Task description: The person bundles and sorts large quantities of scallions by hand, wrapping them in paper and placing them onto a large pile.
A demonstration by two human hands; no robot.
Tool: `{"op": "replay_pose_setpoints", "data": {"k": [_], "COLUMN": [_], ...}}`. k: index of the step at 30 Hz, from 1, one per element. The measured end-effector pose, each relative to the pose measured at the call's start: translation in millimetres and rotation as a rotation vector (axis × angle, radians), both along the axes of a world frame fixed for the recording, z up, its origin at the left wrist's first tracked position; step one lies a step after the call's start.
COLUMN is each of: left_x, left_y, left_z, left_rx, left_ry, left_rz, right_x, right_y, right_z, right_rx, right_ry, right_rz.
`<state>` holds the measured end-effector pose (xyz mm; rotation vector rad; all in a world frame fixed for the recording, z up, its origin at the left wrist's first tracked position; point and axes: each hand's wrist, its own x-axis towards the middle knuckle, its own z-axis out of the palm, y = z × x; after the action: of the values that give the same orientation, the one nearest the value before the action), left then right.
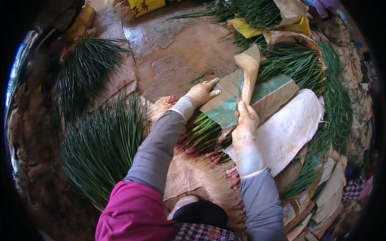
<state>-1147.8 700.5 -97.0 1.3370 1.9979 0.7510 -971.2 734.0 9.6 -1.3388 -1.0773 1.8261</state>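
A bundle of spring onions (202, 127) with pinkish bulbs and long pale roots lies before me. A tan and green sheet of woven sacking (265, 94) covers part of its leaves. My left hand (201, 93), in a pale glove, rests at the sheet's left edge with its fingers stretched out and apart. My right hand (245, 122), gloved too, is closed around a twisted tan strip of sacking (250, 70) that stands up from the sheet. Whether the strip is joined to the sheet, I cannot tell.
More spring onions with long green leaves (106, 148) lie to the left, with another bunch (90, 68) behind. At the right are a white sacking piece (287, 128) and a leafy bundle (295, 64). Wet, muddy floor (185, 52) stretches ahead; a yellow sack (148, 6) lies beyond.
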Motion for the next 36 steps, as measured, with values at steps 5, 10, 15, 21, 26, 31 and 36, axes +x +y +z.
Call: {"op": "replay_pose_setpoints", "data": {"k": [5,10,15,21,26,31,36], "left_x": [23.8,45.3,56.3,79.8,101.6,105.8,74.7], "left_y": [-29.5,-46.8,-4.2,1.6,33.5,57.7,67.3], "left_z": [58.9,72.4,69.1,37.6,43.1,30.9,-1.9], "left_rx": [0.451,0.433,0.665,0.496,0.908,0.851,0.713], "left_ry": [-0.777,0.161,0.151,-0.027,-1.672,-1.639,-1.005], "left_rz": [-0.335,-0.276,-0.222,0.381,0.729,0.666,0.487], "right_x": [11.8,2.0,13.2,55.8,149.1,137.1,102.1], "right_y": [31.7,10.6,-7.6,-15.9,-71.3,-91.7,-104.4], "right_z": [-0.9,23.9,16.4,38.4,13.4,24.8,36.2], "right_rx": [0.069,0.054,0.241,0.401,-0.471,0.023,0.494], "right_ry": [-0.043,-0.026,-0.018,-0.058,-0.003,-0.361,-0.374], "right_rz": [0.101,0.194,0.263,0.197,-0.118,0.325,0.654]}}
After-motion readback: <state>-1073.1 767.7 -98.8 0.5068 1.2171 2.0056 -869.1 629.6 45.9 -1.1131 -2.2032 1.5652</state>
